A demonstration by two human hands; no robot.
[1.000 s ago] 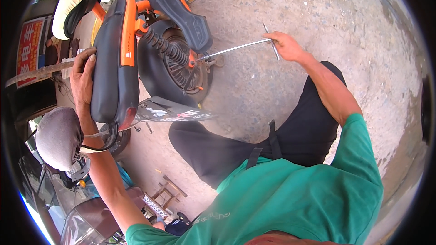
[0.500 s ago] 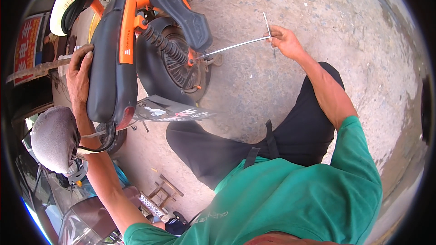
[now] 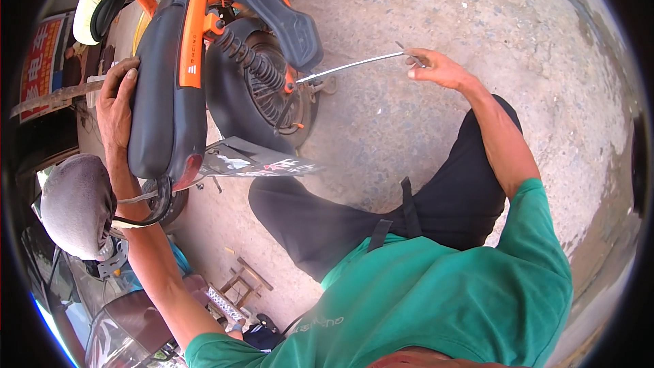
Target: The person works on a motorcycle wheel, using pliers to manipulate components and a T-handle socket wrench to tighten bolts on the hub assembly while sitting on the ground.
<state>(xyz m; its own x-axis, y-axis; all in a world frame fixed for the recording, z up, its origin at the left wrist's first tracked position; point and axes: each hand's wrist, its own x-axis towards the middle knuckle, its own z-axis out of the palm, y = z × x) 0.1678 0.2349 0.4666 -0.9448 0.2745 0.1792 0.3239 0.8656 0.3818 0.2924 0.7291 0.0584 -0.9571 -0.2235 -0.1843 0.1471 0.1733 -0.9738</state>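
Note:
My left hand grips the side of the long black seat of an orange-and-black two-wheeler, fingertips curled at its edge. My right hand, out over the concrete, holds the crossbar end of a long steel T-handle wrench. The wrench's shaft reaches to the orange mount at the foot of a coil shock, beside the fat rear tyre; how its tip sits there is too small to tell. A stickered mudguard lies below the tyre, and a grey padded piece is near my left forearm.
A red sign and a wooden bar are at the left. A small wooden stool stands on the floor. Another vehicle with a brown seat fills the lower left, with part of another person beside it.
My right hand has moved slightly down and rightward, its fingers shifting on the handle, and the crossbar has turned to a shallower angle. The seat and my left hand appear slightly higher and farther left.

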